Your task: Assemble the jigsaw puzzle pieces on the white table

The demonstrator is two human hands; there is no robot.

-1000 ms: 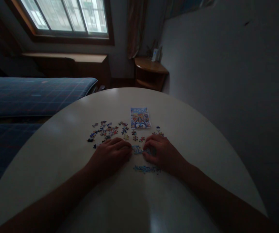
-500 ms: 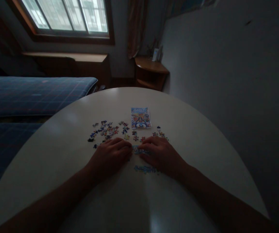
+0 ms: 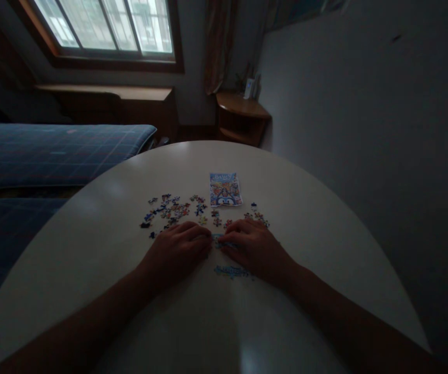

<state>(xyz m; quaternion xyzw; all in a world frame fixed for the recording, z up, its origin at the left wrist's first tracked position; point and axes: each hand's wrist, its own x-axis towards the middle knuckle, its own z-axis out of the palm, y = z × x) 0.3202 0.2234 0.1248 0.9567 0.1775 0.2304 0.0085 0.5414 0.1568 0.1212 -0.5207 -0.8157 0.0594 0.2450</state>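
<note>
A joined strip of blue jigsaw puzzle pieces (image 3: 218, 237) lies flat on the table between my two hands, mostly covered by fingers. At its left end, my left hand (image 3: 182, 246) has its fingers bent and pressed together; their tips are partly hidden. My right hand (image 3: 249, 244) is closed over the strip's right part, thumb and forefinger on the pieces. Closer to me lies a second joined strip of blue pieces (image 3: 229, 271), its right end beneath my right hand. Loose jigsaw pieces (image 3: 175, 209) are scattered beyond my left hand, with several more (image 3: 258, 214) beyond my right.
A colourful picture packet (image 3: 225, 190) with a penguin-like figure lies past the pieces on the round white table (image 3: 305, 208). A plaid mattress (image 3: 60, 156) stands to the left, a wall (image 3: 364, 130) to the right, and a corner shelf (image 3: 243, 104) behind.
My right hand has shifted slightly left along the strip, covering more of it. My left hand stays nearly in place. The loose pieces lie as before.
</note>
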